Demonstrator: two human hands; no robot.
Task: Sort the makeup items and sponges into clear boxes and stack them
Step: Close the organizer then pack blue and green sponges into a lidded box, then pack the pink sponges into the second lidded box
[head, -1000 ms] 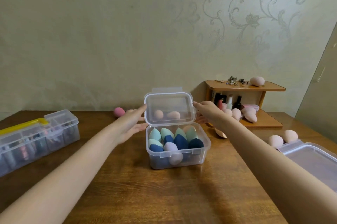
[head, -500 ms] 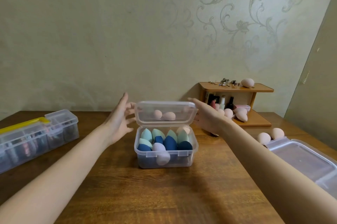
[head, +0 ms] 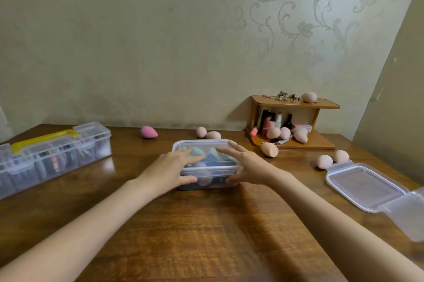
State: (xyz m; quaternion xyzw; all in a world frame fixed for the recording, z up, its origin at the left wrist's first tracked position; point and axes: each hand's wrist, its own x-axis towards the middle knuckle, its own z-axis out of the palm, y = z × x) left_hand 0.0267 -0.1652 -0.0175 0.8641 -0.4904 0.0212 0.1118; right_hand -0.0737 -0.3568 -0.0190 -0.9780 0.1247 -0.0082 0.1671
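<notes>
Wooden worktop (head: 206, 224), centre: clear box (head: 207, 175) of sponges, lid down, long axis left-right. Left hand (head: 171, 170) and right hand (head: 246, 165) flank it, fingers straight on the lid, thumbs at the front wall, equally near.

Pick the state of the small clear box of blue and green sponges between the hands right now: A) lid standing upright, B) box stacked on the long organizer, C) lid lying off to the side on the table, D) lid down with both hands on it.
D: the lid lies flat on the small clear box, with the left hand and right hand spread over it.
</notes>
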